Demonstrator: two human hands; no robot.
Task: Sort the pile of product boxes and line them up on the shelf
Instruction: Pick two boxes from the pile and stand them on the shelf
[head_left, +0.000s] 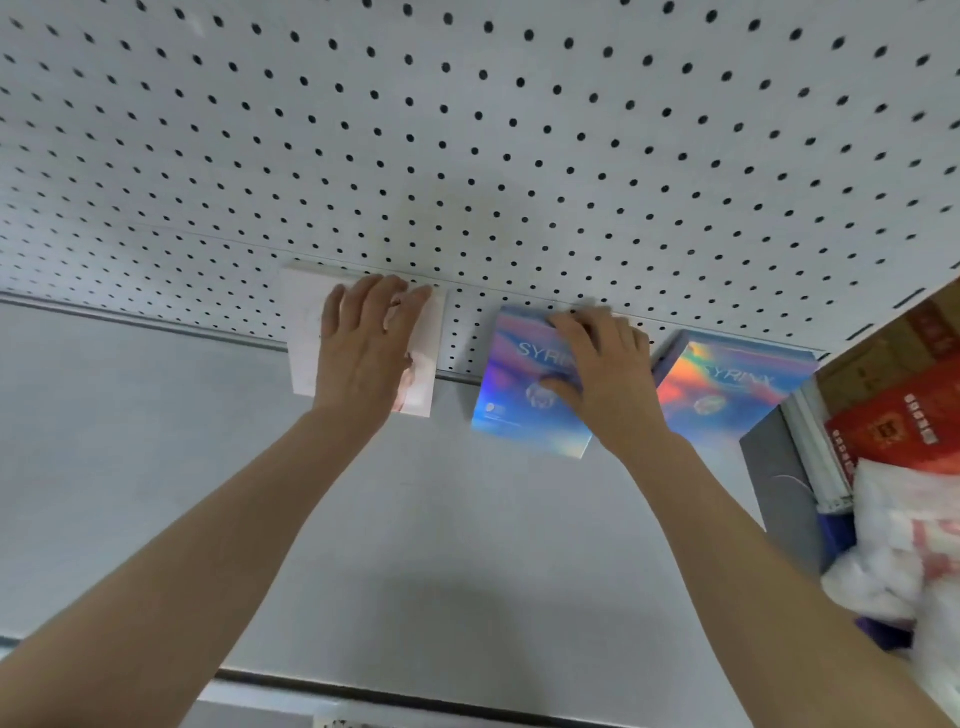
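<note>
- A white box (306, 338) with a faint pink picture on its front is stood upright at the back edge of the shelf (415, 519), against the pegboard (467, 130).
- The left hand (363, 353) is laid on the front of the white box. Its fingers (374, 296) are kept close together, with the tips at the box's top edge; whether they are hooked behind that edge cannot be told.
- A holographic box (514, 395) printed with blue and pink sheen and partly covered "SYRI…" lettering is found just to the right of the white box, apart from it, also at the back edge of the shelf. It is tilted, with its lower right corner pointing toward the front.
- The holographic box is gripped by the right hand (605, 374): the fingers (587, 322) are spread over its top edge and the thumb is pressed on its front.
- A second holographic box (727, 384) is seen just beside the first, nearer the right end of the shelf.
- At the right end, a grey box (774, 467), a red box (904, 421), a brown carton (893, 343) and a white plastic bag (909, 545) are crowded together.
</note>
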